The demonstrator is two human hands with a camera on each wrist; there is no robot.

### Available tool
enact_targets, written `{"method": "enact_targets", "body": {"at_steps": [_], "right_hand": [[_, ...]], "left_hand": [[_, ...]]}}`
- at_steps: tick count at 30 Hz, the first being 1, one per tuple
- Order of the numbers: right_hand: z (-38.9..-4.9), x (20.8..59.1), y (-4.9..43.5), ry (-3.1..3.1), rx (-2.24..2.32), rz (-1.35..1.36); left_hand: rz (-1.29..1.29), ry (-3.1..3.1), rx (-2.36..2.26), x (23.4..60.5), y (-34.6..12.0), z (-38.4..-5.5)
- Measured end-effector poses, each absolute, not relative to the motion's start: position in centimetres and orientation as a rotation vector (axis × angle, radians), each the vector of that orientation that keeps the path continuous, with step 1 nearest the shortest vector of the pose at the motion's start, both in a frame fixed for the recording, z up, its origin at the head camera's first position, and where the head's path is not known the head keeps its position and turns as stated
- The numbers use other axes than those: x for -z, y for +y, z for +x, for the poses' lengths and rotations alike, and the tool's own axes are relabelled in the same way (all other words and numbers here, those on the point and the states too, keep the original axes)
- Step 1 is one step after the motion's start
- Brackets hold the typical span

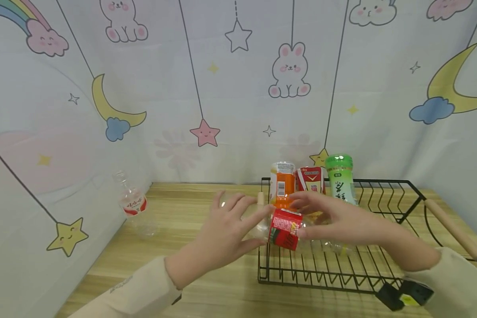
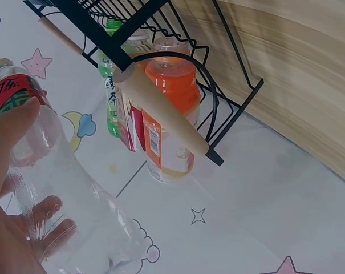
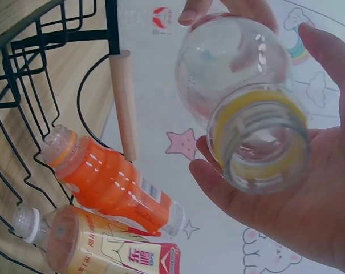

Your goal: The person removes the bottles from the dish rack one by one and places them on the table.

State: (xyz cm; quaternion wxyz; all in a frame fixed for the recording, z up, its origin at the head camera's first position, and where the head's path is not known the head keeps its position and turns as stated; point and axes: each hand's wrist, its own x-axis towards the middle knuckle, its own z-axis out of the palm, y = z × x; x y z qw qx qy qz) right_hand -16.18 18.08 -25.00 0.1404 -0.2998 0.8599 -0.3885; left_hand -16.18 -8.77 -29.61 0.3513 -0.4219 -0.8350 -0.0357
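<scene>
Pale sleeves [image 1: 139, 291] foremost, bottle [image 1: 286, 229] lies crosswise, fingers of left hand [image 1: 224, 227] gripping its body, those of right hand [image 1: 339, 218] curled round its neck end.

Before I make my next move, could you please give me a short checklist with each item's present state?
1. Left hand holding the red-labelled bottle: ok, as the left wrist view shows.
2. That bottle uncapped: ok, its open end faces the right wrist camera.
3. Right hand firmly gripping it: cannot tell.
4. Orange bottle in the rack: ok.
5. Every bottle in the rack: not ok; the red-and-white-labelled bottle is on the table.
</scene>
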Motion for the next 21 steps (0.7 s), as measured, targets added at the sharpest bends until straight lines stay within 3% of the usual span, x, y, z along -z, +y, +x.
{"method": "enact_targets", "body": {"at_steps": [21], "right_hand": [[-18.1, 24.8, 23.4, 2.771, 1.304, -0.739]], "left_hand": [[-0.824, -2.172, 0.248, 29.4, -12.9, -20.0]]}}
